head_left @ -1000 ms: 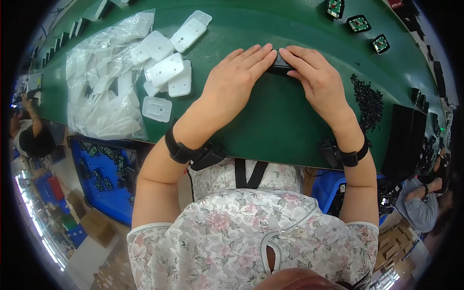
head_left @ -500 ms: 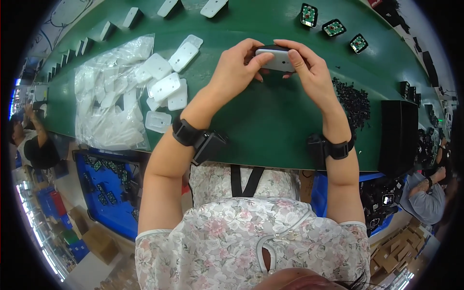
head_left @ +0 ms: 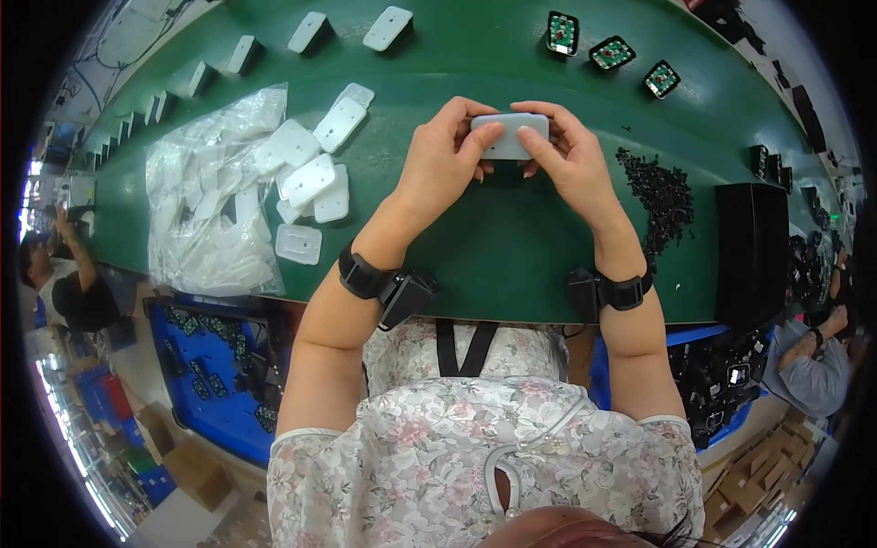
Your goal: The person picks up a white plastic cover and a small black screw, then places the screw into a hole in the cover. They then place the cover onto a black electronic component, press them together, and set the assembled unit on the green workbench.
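Note:
Between my two hands, above the middle of the green table, is a small device housing (head_left: 512,135) with a pale grey cover facing up and a dark body below. My left hand (head_left: 449,151) is closed on its left end, thumb pressing on the cover. At the right end, my right hand (head_left: 564,155) grips it, with its thumb also lying on the cover. Fingers of both hands curl behind and under the housing, so its far side is partly hidden. Loose white plastic covers (head_left: 311,180) lie left of my left hand, beside a clear plastic bag (head_left: 210,196) full of more covers.
A heap of small black parts (head_left: 660,196) lies right of my right forearm, next to a black box (head_left: 751,256). Several open housings with green circuit boards (head_left: 612,53) stand far right. White-covered housings (head_left: 388,28) line the far left. Blue bins (head_left: 215,365) flank me below table height.
Both hands have drawn the housing slightly nearer to me and tilted it, so its pale cover now faces up more fully. Both thumbs have shifted inward over the cover.

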Available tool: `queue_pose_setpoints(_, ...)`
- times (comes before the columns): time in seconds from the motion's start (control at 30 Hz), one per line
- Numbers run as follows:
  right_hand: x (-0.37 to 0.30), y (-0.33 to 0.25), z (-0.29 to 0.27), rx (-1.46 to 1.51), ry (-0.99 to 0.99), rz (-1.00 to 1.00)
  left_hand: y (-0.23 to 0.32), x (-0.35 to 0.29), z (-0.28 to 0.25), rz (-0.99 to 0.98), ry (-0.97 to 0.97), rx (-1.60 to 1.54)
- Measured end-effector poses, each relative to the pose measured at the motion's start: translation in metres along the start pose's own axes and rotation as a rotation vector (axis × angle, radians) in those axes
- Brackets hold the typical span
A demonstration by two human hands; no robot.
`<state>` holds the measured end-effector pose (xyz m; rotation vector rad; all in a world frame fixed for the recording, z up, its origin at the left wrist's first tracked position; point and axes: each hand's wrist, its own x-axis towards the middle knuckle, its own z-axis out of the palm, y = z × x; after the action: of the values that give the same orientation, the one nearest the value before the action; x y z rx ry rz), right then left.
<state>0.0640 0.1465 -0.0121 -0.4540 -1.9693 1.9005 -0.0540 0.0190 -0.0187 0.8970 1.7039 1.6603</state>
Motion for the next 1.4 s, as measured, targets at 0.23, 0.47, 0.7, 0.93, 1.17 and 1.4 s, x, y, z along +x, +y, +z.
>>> queue_pose_setpoints(0.23, 0.000, 0.000, -0.006, -0.210, 0.064, -0.099, 0.007, 0.010, 0.002, 0.022, -0.018, -0.025)
queue_pose_setpoints(0.47, 0.002, 0.015, -0.095, -1.048, 0.692, -0.295, -0.008, 0.103, -0.019, -0.016, 0.103, 0.158)
queue_pose_setpoints(0.7, -0.021, -0.012, -0.112, -1.202, 0.529, 0.292, -0.035, 0.163, -0.048, -0.249, 0.181, 0.080)
queue_pose_setpoints(0.93, -0.017, -0.004, -0.098, -1.202, 0.258, 0.146, -0.031, 0.166, -0.055, -0.361, 0.093, 0.533)
queue_pose_setpoints(1.17, -0.011, -0.001, -0.092, -1.177, 0.237, 0.157, 0.006, 0.121, -0.108, 0.012, 0.279, 0.791)
queue_pose_setpoints(1.4, -0.005, -0.004, -0.086, -1.148, 0.276, 0.173, -0.013, 0.025, -0.151, 0.229, 0.258, 1.439)
